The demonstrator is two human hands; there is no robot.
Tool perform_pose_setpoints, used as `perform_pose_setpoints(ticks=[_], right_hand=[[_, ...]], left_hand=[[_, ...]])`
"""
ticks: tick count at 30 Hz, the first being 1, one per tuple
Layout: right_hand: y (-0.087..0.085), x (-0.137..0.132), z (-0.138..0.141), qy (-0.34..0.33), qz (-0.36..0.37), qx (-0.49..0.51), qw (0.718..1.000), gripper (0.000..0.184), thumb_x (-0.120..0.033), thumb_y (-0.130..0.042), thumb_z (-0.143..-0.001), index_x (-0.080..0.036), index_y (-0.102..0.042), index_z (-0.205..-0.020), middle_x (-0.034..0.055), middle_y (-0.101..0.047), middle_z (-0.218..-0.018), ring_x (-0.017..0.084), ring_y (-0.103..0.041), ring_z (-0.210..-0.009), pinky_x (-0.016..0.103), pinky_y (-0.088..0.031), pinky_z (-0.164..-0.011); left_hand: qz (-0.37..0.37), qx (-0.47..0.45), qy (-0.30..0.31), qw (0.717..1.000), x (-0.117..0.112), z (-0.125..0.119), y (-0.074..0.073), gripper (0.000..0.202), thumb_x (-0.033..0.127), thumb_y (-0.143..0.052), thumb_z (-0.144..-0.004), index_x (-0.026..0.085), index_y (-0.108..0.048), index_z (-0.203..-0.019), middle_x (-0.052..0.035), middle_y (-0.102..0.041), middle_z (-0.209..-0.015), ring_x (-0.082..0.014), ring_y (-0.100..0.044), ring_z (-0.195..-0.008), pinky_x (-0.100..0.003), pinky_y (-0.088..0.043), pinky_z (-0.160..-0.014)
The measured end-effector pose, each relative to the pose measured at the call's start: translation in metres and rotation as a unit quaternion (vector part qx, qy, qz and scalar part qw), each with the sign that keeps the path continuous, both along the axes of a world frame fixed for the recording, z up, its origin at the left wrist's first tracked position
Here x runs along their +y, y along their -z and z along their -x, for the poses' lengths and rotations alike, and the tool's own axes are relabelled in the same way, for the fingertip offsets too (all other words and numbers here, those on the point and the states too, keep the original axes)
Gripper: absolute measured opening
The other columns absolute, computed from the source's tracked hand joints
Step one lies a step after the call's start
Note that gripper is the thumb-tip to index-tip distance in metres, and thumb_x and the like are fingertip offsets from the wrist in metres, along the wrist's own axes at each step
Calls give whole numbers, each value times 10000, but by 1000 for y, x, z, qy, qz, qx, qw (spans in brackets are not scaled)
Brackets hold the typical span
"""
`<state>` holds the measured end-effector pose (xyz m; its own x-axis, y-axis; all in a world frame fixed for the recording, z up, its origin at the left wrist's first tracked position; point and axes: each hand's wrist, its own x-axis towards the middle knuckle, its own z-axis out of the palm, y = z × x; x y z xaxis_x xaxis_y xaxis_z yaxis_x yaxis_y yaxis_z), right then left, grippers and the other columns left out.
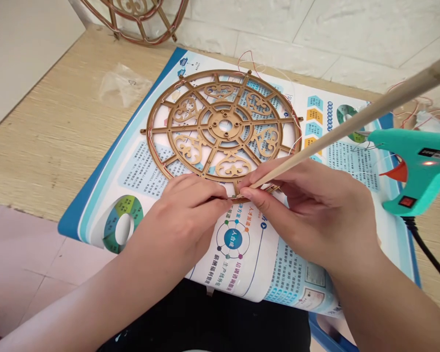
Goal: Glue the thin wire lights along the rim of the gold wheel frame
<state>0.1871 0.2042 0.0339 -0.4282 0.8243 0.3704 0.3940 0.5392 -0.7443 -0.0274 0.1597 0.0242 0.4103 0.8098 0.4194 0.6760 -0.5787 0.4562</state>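
A round gold-coloured openwork frame (217,122), with spokes and scroll ornaments, lies flat on a printed poster sheet (95,195). Thin red and white wires (252,59) run along its rim and loop out at the far side. My left hand (185,217) is closed, fingertips pinching at the near rim. In my right hand (315,210) is a long wooden stick (352,120), slanting up to the right. Its lower end sits between thumb and fingers at the same stretch of rim, next to my left fingertips. The exact contact point is partly hidden by the fingers.
A teal hot glue gun (407,146) with a glowing light lies at the right, its black cord (427,252) trailing down. Another gold frame (143,27) leans by the wall at the back left. A clear plastic bag (123,85) rests on the wooden table (33,151).
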Motion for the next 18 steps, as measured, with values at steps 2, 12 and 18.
perform_pose_setpoints(ticks=[2, 12, 18], right_hand=[[1, 0, 1, -3, 3, 4, 1000, 145, -213, -770, -953, -325, -688, -998, -17, -775, -956, 246, -772, -944, 406, -643, -780], [2, 4, 9, -27, 66, 63, 995, 199, -161, -784, -925, -316, -681, -994, -19, -715, -968, 186, -731, -908, 332, -622, -686], [1, 5, 8, -36, 68, 77, 994, 231, -131, -784, -915, -323, -659, -941, -33, -688, -1018, 145, -691, -829, 297, -614, -614]], left_hand=[[2, -1, -4, 1000, 0, 1, 1, 193, 115, -566, -1037, 248, -690, -1103, -36, -780, -1131, -210, -741, -1016, -433, -656, -861], [-7, 8, -24, 1000, -3, -2, 3, 196, 107, -547, -1044, 241, -689, -1066, -30, -778, -1095, -209, -729, -1003, -425, -651, -877], [-17, 11, -24, 1000, -8, -1, 3, 153, 132, -575, -1044, 248, -676, -1045, -24, -774, -1082, -196, -732, -978, -389, -637, -836]])
